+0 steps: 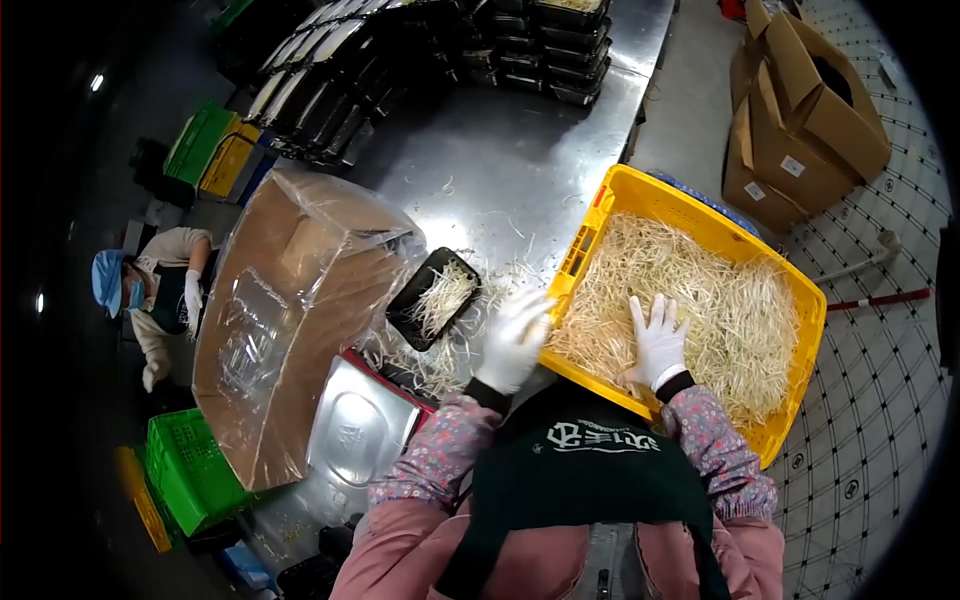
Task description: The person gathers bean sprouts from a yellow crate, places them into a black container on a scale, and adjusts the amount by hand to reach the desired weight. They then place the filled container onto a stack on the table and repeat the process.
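Observation:
My right hand point(658, 342), in a white glove, lies on the bean sprouts point(715, 320) with its fingers spread. The sprouts fill a yellow crate point(612, 190) at the right. My left hand point(515, 340), also gloved in white, is slightly blurred at the crate's left rim, fingers stretched toward it and nothing visible in them. Left of that hand, a black tray point(408, 300) stands tilted in view with a small heap of sprouts inside. Loose sprouts point(440, 365) lie scattered around and below the tray.
A cardboard box point(270, 400) lined with clear plastic stands left, beside a shiny metal plate point(355, 425). Stacked black trays point(575, 60) line the metal table's point(470, 150) far side. Brown cartons point(800, 130) stand right. A co-worker point(165, 290) is at far left, near a green crate point(190, 465).

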Motion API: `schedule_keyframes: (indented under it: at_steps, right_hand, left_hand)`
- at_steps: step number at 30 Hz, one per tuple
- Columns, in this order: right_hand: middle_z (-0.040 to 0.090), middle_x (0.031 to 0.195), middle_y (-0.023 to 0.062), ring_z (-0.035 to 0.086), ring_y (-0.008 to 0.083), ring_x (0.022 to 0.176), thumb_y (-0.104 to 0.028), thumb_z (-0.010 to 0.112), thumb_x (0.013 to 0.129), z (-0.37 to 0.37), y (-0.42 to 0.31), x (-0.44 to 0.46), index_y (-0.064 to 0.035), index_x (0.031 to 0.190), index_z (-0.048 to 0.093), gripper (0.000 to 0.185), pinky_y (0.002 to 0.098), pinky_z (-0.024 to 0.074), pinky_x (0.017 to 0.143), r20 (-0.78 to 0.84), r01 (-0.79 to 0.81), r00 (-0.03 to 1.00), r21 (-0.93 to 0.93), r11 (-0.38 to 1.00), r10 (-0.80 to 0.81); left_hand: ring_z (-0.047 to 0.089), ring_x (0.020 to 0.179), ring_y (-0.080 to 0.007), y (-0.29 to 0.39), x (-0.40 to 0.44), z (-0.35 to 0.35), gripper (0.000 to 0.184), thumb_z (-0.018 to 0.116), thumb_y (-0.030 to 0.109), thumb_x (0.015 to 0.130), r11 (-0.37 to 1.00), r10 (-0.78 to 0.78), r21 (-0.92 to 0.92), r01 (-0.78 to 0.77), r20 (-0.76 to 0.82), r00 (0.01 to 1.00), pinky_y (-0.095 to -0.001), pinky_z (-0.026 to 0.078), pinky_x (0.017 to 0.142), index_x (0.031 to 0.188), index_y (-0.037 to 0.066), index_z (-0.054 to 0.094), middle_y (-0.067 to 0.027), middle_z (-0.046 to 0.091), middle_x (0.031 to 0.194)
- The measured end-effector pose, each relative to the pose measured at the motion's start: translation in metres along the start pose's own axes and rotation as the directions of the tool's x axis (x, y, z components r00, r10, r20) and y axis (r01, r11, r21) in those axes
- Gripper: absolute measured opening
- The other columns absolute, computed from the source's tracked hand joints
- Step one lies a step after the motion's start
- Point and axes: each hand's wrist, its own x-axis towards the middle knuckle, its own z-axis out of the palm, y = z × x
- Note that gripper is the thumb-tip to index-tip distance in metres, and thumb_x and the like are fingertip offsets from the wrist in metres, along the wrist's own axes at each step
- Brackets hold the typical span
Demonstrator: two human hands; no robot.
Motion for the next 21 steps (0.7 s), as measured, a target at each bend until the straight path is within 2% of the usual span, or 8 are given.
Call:
schedule_keyframes:
  at_steps: [3, 6, 10, 13, 16, 17, 20, 21]
  right_hand:
    - [0.042, 0.144, 0.0239, 0.045, 0.0397, 0.130, -0.045, 0.087, 0.054, 0.032, 0.043, 0.025, -0.0060, 0.154, 0.013, 0.130, 0.0534, 0.0393, 0.104, 0.021, -0.067, 0.998, 0.152, 0.986, 0.065]
    - [0.052, 0.132, 0.0244, 0.051, 0.0372, 0.123, -0.033, 0.086, 0.057, 0.018, 0.094, 0.044, -0.0042, 0.153, 0.013, 0.124, 0.0392, 0.0467, 0.099, 0.041, -0.150, 0.989, 0.285, 0.947, 0.145]
    - [0.027, 0.151, 0.0308, 0.036, 0.0381, 0.138, -0.041, 0.090, 0.053, 0.009, 0.121, 0.048, 0.0008, 0.153, 0.005, 0.137, 0.0400, 0.0341, 0.112, 0.067, -0.175, 0.984, 0.199, 0.964, 0.165]
    - [0.028, 0.151, 0.0305, 0.039, 0.0368, 0.136, -0.043, 0.089, 0.055, 0.017, 0.117, 0.049, -0.0024, 0.154, 0.006, 0.135, 0.0427, 0.0375, 0.110, 0.137, -0.159, 0.982, 0.256, 0.954, 0.127]
    - [0.059, 0.119, 0.0244, 0.059, 0.0348, 0.112, -0.034, 0.083, 0.061, 0.032, 0.101, 0.035, -0.0026, 0.151, 0.021, 0.114, 0.0397, 0.0502, 0.094, 0.039, -0.149, 0.989, 0.284, 0.947, 0.144]
    - [0.063, 0.105, 0.0199, 0.063, 0.0337, 0.100, -0.030, 0.080, 0.063, 0.028, 0.098, 0.028, -0.0037, 0.149, 0.028, 0.104, 0.0403, 0.0523, 0.088, -0.001, -0.109, 0.994, 0.249, 0.962, 0.112]
    - [0.064, 0.114, 0.0233, 0.063, 0.0354, 0.105, -0.029, 0.080, 0.062, 0.016, 0.121, 0.018, -0.0021, 0.143, 0.040, 0.094, 0.0396, 0.0512, 0.091, -0.023, -0.052, 0.997, 0.504, 0.862, 0.074]
    - [0.063, 0.117, 0.0240, 0.063, 0.0355, 0.106, -0.030, 0.079, 0.062, 0.011, 0.130, 0.018, -0.0013, 0.143, 0.040, 0.094, 0.0392, 0.0508, 0.092, -0.027, -0.049, 0.997, 0.505, 0.861, 0.072]
  left_hand:
    - [0.051, 0.126, -0.0307, -0.034, -0.015, -0.041, 0.021, 0.053, 0.011, 0.096, 0.986, -0.166, -0.031, 0.165, -0.313, 0.935, -0.0401, 0.035, 0.111, 0.102, 0.003, 0.072, -0.0126, 0.064, 0.122]
    - [0.045, 0.130, -0.0316, -0.067, -0.036, -0.078, 0.024, 0.055, 0.012, 0.096, 0.921, -0.113, 0.264, 0.287, -0.524, 0.844, -0.0415, 0.031, 0.112, 0.115, 0.002, 0.067, -0.0164, 0.056, 0.133]
    - [0.040, 0.135, -0.0313, -0.111, -0.066, -0.086, 0.059, 0.064, 0.021, 0.093, 0.856, -0.355, -0.003, 0.516, -0.730, 0.584, -0.0406, 0.029, 0.113, 0.141, -0.005, 0.041, -0.0203, 0.041, 0.147]
    - [0.039, 0.135, -0.0286, -0.117, -0.072, -0.069, 0.074, 0.069, 0.027, 0.091, 0.768, -0.624, -0.459, 0.446, -0.694, 0.360, -0.0391, 0.030, 0.112, 0.146, -0.005, 0.032, -0.0190, 0.038, 0.149]
    - [0.040, 0.133, -0.0275, -0.148, -0.082, -0.064, 0.080, 0.072, 0.029, 0.089, 0.587, -0.804, -0.674, 0.449, -0.553, 0.220, -0.0392, 0.033, 0.110, 0.148, -0.004, 0.030, -0.0174, 0.038, 0.149]
    - [0.045, 0.126, -0.0267, -0.154, -0.082, -0.065, 0.081, 0.075, 0.033, 0.085, 0.486, -0.863, -0.715, 0.503, -0.485, 0.145, -0.0400, 0.039, 0.099, 0.146, -0.001, 0.034, -0.0142, 0.042, 0.145]
    - [0.051, 0.109, -0.0231, -0.171, -0.082, -0.062, 0.072, 0.078, 0.037, 0.080, 0.332, -0.931, -0.772, 0.541, -0.361, 0.056, -0.0402, 0.047, 0.075, 0.137, 0.004, 0.048, -0.0079, 0.052, 0.131]
    - [0.052, 0.101, -0.0218, -0.173, -0.078, -0.057, 0.053, 0.075, 0.031, 0.083, 0.352, -0.914, -0.771, 0.531, -0.405, 0.018, -0.0394, 0.047, 0.070, 0.124, 0.003, 0.056, -0.0074, 0.055, 0.121]
